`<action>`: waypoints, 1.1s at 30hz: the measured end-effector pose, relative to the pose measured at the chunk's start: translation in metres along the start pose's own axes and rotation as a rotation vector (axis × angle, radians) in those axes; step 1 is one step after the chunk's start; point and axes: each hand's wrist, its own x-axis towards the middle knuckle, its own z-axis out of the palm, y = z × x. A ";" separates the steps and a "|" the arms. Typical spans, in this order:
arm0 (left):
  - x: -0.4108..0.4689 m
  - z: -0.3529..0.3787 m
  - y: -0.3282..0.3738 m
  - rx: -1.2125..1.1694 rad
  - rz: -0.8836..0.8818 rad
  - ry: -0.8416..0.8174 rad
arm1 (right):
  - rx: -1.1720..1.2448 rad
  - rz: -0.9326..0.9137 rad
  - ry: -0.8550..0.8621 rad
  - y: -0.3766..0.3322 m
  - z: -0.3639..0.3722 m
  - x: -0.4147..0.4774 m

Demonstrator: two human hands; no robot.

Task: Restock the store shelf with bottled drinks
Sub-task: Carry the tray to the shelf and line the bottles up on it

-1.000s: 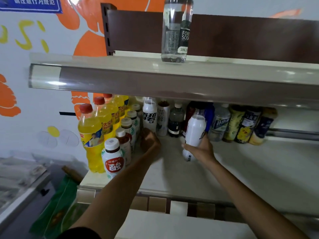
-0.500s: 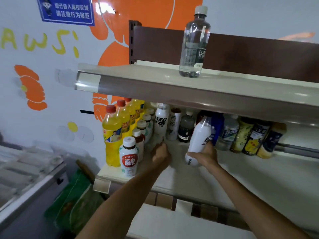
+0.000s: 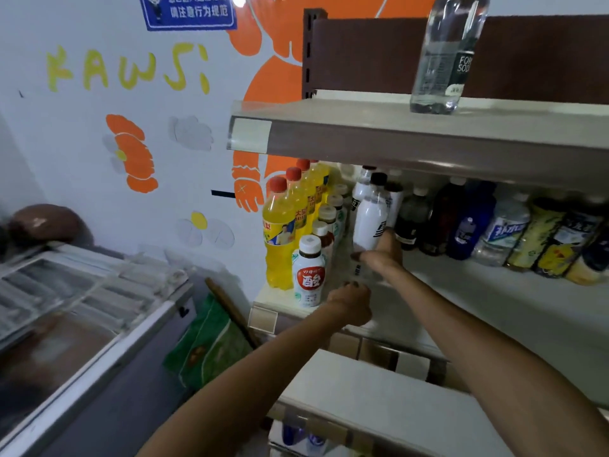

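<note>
A yoghurt drink bottle stands just left of my left hand, which is curled and empty. Just above it, my right hand grips the white bottle, now carried leftward beside the stocked rows. It looks nearly placed.

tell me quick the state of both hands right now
Left hand: closed, fingers curled, nothing seen in it.
Right hand: holding the white bottle.
</note>
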 end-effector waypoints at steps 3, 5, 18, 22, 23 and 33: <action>0.001 -0.011 -0.008 -0.012 0.062 -0.089 | -0.031 -0.007 0.023 -0.003 0.006 0.003; -0.003 -0.016 -0.010 -0.001 0.094 -0.116 | -0.047 -0.003 0.047 -0.005 0.011 0.005; -0.009 -0.026 -0.025 -0.033 0.205 -0.241 | -0.106 0.004 0.129 -0.021 0.037 0.016; -0.015 -0.024 -0.027 -0.031 0.203 -0.246 | -0.102 -0.006 0.070 -0.018 0.033 0.021; -0.017 -0.023 -0.027 -0.010 0.206 -0.247 | -0.084 -0.011 0.042 -0.017 0.032 0.024; -0.017 -0.015 -0.028 0.058 0.228 -0.223 | -0.011 0.056 -0.092 -0.012 0.021 0.021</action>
